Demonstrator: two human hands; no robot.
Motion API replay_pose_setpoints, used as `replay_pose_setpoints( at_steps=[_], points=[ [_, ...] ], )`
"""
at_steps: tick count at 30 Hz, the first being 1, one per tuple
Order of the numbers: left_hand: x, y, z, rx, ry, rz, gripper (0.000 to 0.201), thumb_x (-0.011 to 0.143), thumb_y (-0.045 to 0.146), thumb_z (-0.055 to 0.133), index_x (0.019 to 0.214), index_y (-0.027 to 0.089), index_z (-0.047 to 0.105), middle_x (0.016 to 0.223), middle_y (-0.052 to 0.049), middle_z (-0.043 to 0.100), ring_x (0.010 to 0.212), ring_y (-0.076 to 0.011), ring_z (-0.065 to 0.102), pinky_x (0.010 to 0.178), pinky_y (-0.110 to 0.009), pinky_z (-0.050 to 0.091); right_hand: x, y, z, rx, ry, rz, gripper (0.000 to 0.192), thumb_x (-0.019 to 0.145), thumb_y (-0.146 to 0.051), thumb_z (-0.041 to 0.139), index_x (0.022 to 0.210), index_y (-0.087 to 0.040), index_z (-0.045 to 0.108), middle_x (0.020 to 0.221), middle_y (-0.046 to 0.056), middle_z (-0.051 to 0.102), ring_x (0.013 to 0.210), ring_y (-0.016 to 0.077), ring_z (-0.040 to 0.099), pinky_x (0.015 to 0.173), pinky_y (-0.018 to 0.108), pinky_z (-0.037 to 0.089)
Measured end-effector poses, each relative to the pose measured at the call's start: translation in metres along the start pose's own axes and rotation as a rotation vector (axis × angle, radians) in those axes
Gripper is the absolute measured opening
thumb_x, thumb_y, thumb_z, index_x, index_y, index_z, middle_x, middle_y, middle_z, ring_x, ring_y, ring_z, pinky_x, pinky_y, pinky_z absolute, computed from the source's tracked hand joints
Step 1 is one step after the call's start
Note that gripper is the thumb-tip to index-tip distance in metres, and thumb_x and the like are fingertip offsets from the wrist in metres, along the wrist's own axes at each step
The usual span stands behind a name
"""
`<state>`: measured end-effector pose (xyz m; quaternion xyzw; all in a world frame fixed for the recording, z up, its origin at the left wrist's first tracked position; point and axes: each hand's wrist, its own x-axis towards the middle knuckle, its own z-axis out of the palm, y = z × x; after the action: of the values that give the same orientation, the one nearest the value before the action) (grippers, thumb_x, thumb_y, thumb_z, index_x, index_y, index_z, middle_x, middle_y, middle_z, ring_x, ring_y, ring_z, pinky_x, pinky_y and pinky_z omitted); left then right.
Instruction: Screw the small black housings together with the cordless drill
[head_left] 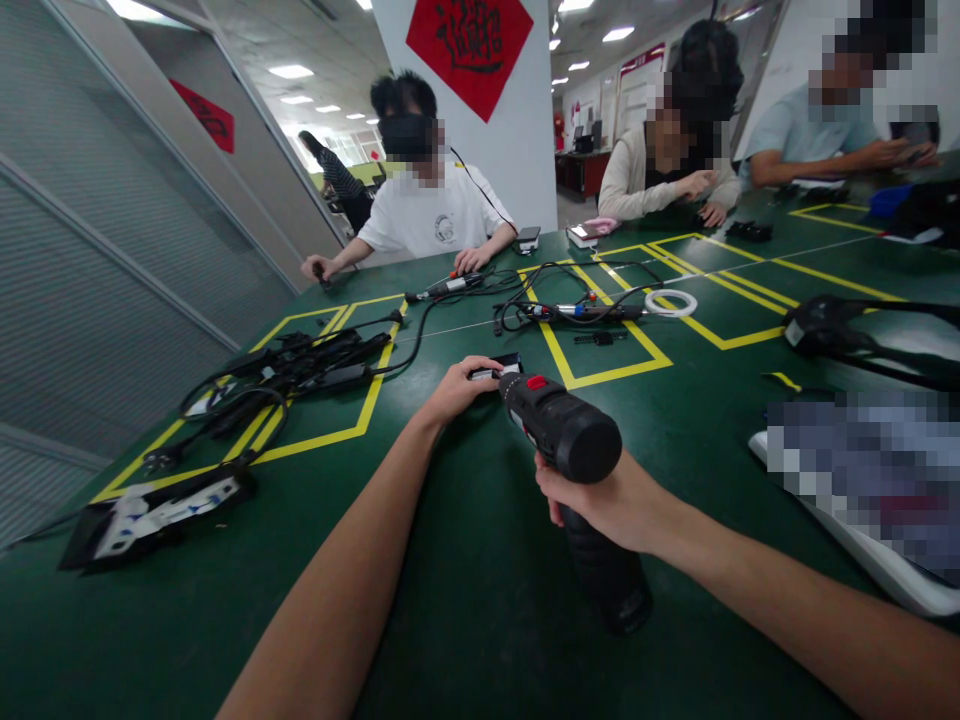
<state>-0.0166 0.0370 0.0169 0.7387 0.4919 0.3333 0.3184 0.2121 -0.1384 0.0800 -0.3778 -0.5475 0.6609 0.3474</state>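
My right hand (581, 495) is wrapped round the grip of a black cordless drill (566, 425) with a red switch on top. The drill points away from me and to the left. Its chuck end reaches a small dark and silver box-like piece (511, 362) on the green table (465, 560). Fingers of my left hand (457, 390) are closed on the near left side of that piece, close to the drill's tip. The drill body hides part of the piece, so its kind and the exact contact with the bit cannot be made out.
Black cables with plugs (300, 375) lie tangled at the left, near a black and white device (165, 515). Electric screwdrivers (577, 312) with cords and a white ring (671, 303) lie ahead. A white-edged device (840, 520) is at right. Co-workers sit across the table.
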Motion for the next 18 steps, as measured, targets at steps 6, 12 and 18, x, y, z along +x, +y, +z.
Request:
replay_pose_setpoints(
  at_steps=[6, 12, 18],
  points=[
    [-0.0003, 0.0003, -0.0003, 0.006, -0.004, 0.015, 0.036, 0.066, 0.04, 0.067, 0.097, 0.021, 0.069, 0.116, -0.006, 0.062, 0.113, -0.0238, 0.054, 0.105, -0.036, 0.036, 0.0004, -0.0007, -0.0002, 0.001, -0.006, -0.002, 0.056, 0.072, -0.016, 0.066, 0.122, -0.023, 0.043, 0.075, -0.005, 0.055, 0.054, 0.0115, 0.057, 0.054, 0.029, 0.051],
    [0.0011, -0.0041, 0.0002, -0.004, -0.009, 0.039, 0.035, 0.068, 0.04, 0.066, 0.098, 0.021, 0.069, 0.113, -0.006, 0.063, 0.111, -0.0233, 0.055, 0.105, -0.037, 0.036, -0.0011, -0.0027, 0.0009, -0.001, 0.007, 0.007, 0.055, 0.071, -0.015, 0.065, 0.122, -0.024, 0.043, 0.076, -0.004, 0.054, 0.055, 0.0117, 0.057, 0.054, 0.029, 0.05],
    [0.0003, -0.0023, 0.0, -0.009, -0.002, 0.015, 0.035, 0.067, 0.04, 0.067, 0.097, 0.021, 0.069, 0.116, -0.006, 0.062, 0.114, -0.0241, 0.053, 0.106, -0.038, 0.036, -0.0009, -0.0011, 0.0004, -0.025, 0.009, -0.002, 0.053, 0.072, -0.018, 0.065, 0.121, -0.023, 0.044, 0.076, -0.004, 0.055, 0.055, 0.0124, 0.058, 0.055, 0.03, 0.051]
  ],
)
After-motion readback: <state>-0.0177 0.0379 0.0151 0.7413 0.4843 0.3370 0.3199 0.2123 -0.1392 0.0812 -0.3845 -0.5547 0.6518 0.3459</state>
